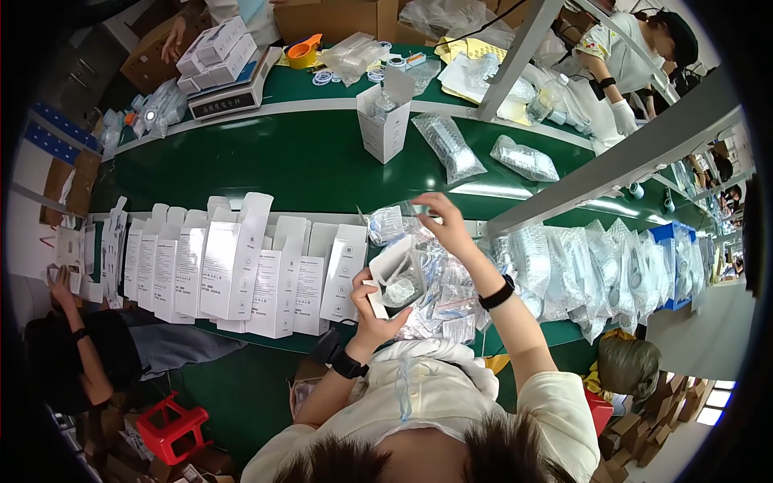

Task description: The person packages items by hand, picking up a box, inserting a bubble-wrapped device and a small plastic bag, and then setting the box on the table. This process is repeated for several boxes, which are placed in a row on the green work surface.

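Note:
My left hand is wrapped round an open white carton, tilted toward me in front of my body. Inside the carton sits a bubble-wrapped item. My right hand is raised just beyond the carton, its fingers curled together at the edge of a clear plastic packet. A heap of small clear packets with blue and white contents lies beside the carton, below my right forearm.
Open white cartons stand in a row to the left. Bubble-wrapped pouches line up to the right, near a blue bin. One filled carton stands ahead. A slanted metal post crosses the right side. Other people work nearby.

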Demonstrator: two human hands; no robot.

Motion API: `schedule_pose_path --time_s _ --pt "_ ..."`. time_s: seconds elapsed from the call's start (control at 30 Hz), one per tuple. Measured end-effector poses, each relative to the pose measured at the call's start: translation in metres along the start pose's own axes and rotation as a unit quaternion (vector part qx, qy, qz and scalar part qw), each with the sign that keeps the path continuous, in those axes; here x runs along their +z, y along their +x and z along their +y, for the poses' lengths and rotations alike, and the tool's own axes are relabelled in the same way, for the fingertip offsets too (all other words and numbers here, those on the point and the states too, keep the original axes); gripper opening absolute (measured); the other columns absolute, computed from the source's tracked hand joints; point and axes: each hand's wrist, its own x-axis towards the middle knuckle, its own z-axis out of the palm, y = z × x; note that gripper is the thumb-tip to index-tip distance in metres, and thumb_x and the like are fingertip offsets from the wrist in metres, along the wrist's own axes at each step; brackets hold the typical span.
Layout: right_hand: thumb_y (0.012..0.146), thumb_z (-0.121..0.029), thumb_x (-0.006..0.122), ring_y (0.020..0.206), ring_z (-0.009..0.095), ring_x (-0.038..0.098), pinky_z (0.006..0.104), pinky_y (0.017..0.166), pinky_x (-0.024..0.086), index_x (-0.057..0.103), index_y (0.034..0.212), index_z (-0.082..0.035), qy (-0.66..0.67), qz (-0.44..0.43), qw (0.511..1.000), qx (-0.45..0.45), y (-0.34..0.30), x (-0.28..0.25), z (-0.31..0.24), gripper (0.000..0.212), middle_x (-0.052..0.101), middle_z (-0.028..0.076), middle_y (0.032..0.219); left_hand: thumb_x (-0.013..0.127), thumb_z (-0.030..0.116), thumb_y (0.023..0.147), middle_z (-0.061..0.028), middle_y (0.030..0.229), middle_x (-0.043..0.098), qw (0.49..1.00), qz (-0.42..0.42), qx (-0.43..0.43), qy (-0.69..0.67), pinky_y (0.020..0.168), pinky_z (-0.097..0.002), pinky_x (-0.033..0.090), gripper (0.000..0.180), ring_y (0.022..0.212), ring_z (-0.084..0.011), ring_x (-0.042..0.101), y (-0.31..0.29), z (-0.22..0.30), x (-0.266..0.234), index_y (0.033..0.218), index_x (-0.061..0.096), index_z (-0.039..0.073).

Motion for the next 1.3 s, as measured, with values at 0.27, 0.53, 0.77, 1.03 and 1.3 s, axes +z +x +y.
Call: schedule_pose_path --time_s 0.27,0.53,0.77,1.03,1.3 --pt "0.065 -0.011 0.069 0.094 0.029 0.051 0.0389 0.079 0.042 0.058 0.103 -0.007 -0.436 -0.070 0.892 -0.093 0.038 0.073 0.074 0.040 0.053 0.010 0.100 0.075 0.003 0.059 -0.0206 0.120 0.036 0.988 -0.083 -0.071 0.113 0.087 -0.0395 0.039 0.066 0.106 -0.0363 0.044 0.028 0.050 -0.023 0.113 0.036 0.006" --pt "0.071 0.004 0.062 0.070 0.014 0.056 0.0252 0.063 0.044 0.057 0.096 -0.001 -0.046 0.213 0.972 -0.083 0.004 0.001 -0.002 0.026 0.058 0.009 0.078 0.072 0.001 0.060 -0.0159 0.113 0.046 0.970 -0.147 -0.081 0.174 0.079 -0.0336 0.044 0.049 0.097 -0.0312 0.052 0.051 0.058 -0.026 0.104 0.052 0.004" --pt "0.065 0.003 0.063 0.065 0.018 0.056 0.0272 0.060 0.046 0.060 0.096 -0.006 -0.182 -0.002 0.940 -0.290 -0.065 -0.043 -0.123 0.032 0.059 0.005 0.077 0.069 0.001 0.063 -0.0154 0.102 0.054 0.961 -0.166 -0.111 0.193 0.070 -0.0345 0.047 0.030 0.082 -0.0311 0.057 0.064 0.051 -0.023 0.090 0.057 -0.002" --pt "0.063 -0.008 0.057 0.085 0.017 0.053 0.0295 0.065 0.043 0.061 0.091 -0.011 -0.441 -0.342 0.738 -0.379 -0.054 0.009 -0.130 0.029 0.059 0.001 0.076 0.065 -0.005 0.062 -0.0115 0.072 0.061 0.970 -0.103 -0.156 0.154 0.061 -0.0267 0.045 0.011 0.068 -0.0224 0.061 0.071 0.033 -0.029 0.072 0.061 -0.005" --pt "0.066 -0.014 0.057 0.087 0.018 0.051 0.0311 0.071 0.040 0.058 0.083 -0.012 -0.325 -0.329 0.785 -0.412 -0.047 0.017 -0.105 0.017 0.054 0.000 0.072 0.067 0.004 0.063 -0.0129 0.074 0.064 0.963 -0.101 -0.236 0.081 0.064 -0.0287 0.046 0.013 0.068 -0.0208 0.062 0.073 0.022 -0.036 0.072 0.063 -0.004"
